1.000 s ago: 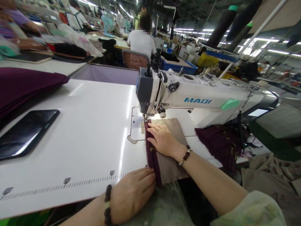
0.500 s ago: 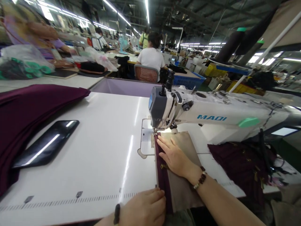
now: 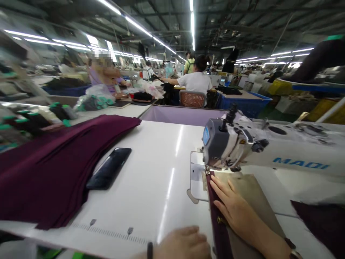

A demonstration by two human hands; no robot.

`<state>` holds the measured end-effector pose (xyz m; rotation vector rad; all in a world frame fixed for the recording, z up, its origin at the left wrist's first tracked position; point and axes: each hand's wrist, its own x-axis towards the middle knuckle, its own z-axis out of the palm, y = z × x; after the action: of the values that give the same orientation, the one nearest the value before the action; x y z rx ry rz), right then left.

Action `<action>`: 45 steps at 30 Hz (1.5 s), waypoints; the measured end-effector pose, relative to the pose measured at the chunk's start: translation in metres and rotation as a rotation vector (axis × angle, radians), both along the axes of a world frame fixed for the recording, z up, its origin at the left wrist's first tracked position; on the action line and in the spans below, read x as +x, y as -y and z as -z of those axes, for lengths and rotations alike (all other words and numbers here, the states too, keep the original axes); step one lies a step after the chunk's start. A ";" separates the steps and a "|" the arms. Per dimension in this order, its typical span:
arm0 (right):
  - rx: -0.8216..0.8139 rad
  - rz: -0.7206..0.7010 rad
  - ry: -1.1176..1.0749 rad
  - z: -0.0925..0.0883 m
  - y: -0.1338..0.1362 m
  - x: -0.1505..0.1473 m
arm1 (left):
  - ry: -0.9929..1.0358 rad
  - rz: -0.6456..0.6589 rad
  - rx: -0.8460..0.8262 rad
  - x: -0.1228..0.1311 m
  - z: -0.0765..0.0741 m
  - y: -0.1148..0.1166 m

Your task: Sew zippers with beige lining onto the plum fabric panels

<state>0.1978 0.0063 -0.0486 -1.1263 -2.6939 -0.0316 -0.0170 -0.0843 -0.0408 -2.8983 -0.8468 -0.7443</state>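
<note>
— Right hand (image 3: 237, 208) first: how is it held in the head view?

— It is laid flat at the lower right of the frame, with the fingers a bit spread. Nothing is gripped; cloth is just pressed down under it.

— And the left hand (image 3: 185, 245)?

— It is seen at the bottom of the frame, close to the dark red strip (image 3: 221, 239), but it is blurred. Whether the strip is touched or pinched cannot be told.

— Where is the cloth put?

— At the lower right, on the white table (image 3: 145, 194). Tan cloth (image 3: 256, 194) is laid along the right side of the strip. The far end of the strip is set at the foot of the sewing machine (image 3: 291, 153). A small zip pull (image 3: 220, 219) is seen on the strip.

— How much is done?

— Not much, it seems: a long part of the strip is left on the near side of the foot. No stitches can be made out. A dark red pile (image 3: 61, 162) is left untouched at the left. Whether the dark red piece (image 3: 322, 223) at the right edge is finished cannot be told.
</note>
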 end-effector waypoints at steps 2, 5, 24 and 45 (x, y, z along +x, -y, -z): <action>0.104 -0.048 -0.036 0.011 -0.004 0.003 | -0.047 -0.380 0.025 -0.055 -0.033 -0.013; 0.249 -0.096 -0.085 0.025 -0.010 0.006 | -0.240 -1.058 -0.052 -0.155 -0.081 -0.030; 0.434 -0.180 -0.072 0.030 -0.020 0.008 | -0.356 -1.570 -0.332 -0.306 -0.120 -0.047; -0.139 -0.022 0.030 0.009 -0.016 -0.001 | -0.300 -0.559 -0.339 -0.057 -0.041 -0.084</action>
<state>0.1972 0.0221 -0.0572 -1.1429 -2.7714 0.1457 -0.0736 -0.0004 0.0003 -2.6837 -1.7567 -0.1210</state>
